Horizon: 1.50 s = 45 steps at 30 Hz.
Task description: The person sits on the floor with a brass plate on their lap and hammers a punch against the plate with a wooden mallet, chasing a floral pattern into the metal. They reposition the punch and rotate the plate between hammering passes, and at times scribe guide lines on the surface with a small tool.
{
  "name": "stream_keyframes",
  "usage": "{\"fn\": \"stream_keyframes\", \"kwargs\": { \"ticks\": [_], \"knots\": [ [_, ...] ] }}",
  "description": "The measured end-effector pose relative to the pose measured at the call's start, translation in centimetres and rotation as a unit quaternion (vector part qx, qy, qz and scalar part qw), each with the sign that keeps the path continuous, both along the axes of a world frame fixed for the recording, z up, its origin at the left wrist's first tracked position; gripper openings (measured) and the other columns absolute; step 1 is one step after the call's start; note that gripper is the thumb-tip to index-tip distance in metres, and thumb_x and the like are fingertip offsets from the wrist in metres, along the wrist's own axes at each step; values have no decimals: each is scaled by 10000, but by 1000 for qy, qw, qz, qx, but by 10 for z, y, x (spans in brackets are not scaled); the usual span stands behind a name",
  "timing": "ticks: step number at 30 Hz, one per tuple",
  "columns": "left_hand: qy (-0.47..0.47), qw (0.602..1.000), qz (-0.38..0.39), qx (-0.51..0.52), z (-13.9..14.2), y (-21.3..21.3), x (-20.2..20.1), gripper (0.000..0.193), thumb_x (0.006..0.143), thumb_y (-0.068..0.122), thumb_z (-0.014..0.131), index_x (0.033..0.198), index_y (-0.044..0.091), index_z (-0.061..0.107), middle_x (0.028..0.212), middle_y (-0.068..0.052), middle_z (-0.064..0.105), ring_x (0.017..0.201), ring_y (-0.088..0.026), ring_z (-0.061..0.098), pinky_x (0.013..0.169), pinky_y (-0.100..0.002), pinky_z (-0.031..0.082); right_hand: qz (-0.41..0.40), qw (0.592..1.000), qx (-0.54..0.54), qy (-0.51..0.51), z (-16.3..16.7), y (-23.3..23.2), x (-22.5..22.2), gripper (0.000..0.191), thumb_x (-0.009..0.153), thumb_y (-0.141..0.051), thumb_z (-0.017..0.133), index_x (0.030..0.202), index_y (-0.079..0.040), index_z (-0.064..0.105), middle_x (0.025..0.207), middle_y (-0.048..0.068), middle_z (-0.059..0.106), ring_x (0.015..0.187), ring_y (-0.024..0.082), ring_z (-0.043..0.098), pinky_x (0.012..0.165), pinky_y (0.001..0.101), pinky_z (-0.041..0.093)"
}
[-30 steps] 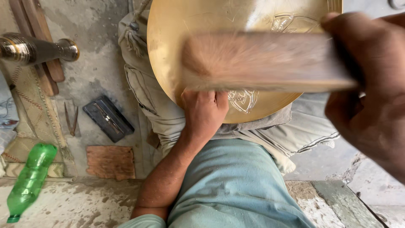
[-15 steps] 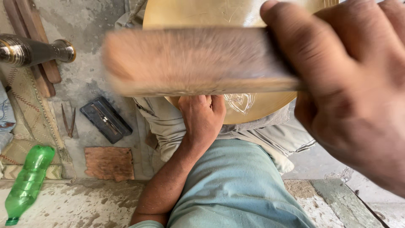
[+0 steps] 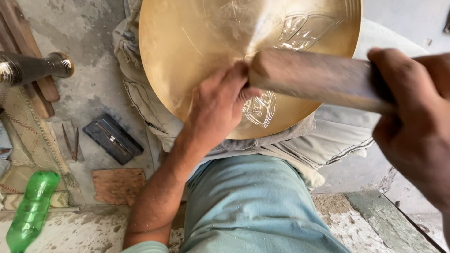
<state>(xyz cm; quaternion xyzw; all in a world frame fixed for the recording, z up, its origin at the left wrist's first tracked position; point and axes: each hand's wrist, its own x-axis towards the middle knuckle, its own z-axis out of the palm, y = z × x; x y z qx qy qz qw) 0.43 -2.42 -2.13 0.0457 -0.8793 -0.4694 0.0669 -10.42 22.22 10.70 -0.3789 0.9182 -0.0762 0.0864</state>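
Observation:
A large round brass plate [image 3: 197, 51] with engraved leaf patterns rests on folded pale cloth [image 3: 323, 136] over my lap. My left hand [image 3: 218, 105] lies on the plate's lower part with the fingers bunched near the engraving; whether a small tool is pinched in them is hidden. My right hand [image 3: 415, 124] grips a thick wooden mallet [image 3: 314, 79], held level just above the plate, its blurred end right next to my left fingers.
On the concrete floor at left lie a dark flat box [image 3: 112, 139], small metal tools [image 3: 71, 143], a square wooden piece [image 3: 118, 185] and a green plastic bottle [image 3: 30, 211]. A dark metal cylinder [image 3: 33, 69] and wooden sticks [image 3: 28, 61] sit at upper left.
The mallet has swung down from close to the camera toward the plate. My left hand has slid up onto the plate's face, and the view has shifted so more of the plate shows.

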Motion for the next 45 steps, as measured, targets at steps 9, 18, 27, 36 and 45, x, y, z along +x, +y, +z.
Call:
{"fn": "stream_keyframes", "kwargs": {
  "ticks": [9, 18, 27, 36, 45],
  "knots": [
    [51, 992, -108, 46, -2, -16, -39, 460, 1035, 337, 743, 1400, 162, 523, 1060, -30, 726, 937, -173, 763, 759, -349, 622, -191, 976, -27, -97, -71, 81, 18, 511, 839, -5, 855, 1205, 127, 523, 825, 228, 631, 621, 305, 643, 530, 393, 512],
    [40, 984, -170, -29, 0, -20, -48, 448, 994, 279, 752, 1362, 154, 529, 1064, -35, 706, 891, -245, 745, 714, -405, 593, -326, 841, -289, -322, -106, 100, 15, 427, 1022, -23, 735, 1369, -3, 486, 1045, 87, 647, 945, 125, 682, 900, 289, 602],
    [39, 965, -251, -64, 3, -17, -57, 312, 1016, 155, 703, 1310, 173, 600, 959, -25, 691, 821, -180, 747, 690, -333, 632, -251, 915, -247, -195, -86, 70, 54, 304, 1057, -2, 745, 1266, 57, 533, 1072, 170, 664, 923, 226, 683, 822, 314, 565],
    [40, 934, -337, -116, 3, -19, -75, 221, 965, 116, 724, 1166, 133, 634, 873, -60, 696, 790, -245, 747, 653, -374, 613, -192, 980, -52, -6, -87, 50, 86, 405, 904, -40, 852, 1174, 109, 590, 997, 263, 712, 883, 320, 727, 749, 401, 581],
    [79, 945, -312, -55, 2, -25, -70, 377, 955, 63, 717, 1301, 131, 584, 944, -51, 700, 824, -269, 745, 646, -380, 601, -193, 981, -4, -3, -58, 24, 77, 449, 810, 14, 903, 1112, 123, 590, 918, 273, 689, 765, 330, 699, 649, 408, 566]
  ]
}}
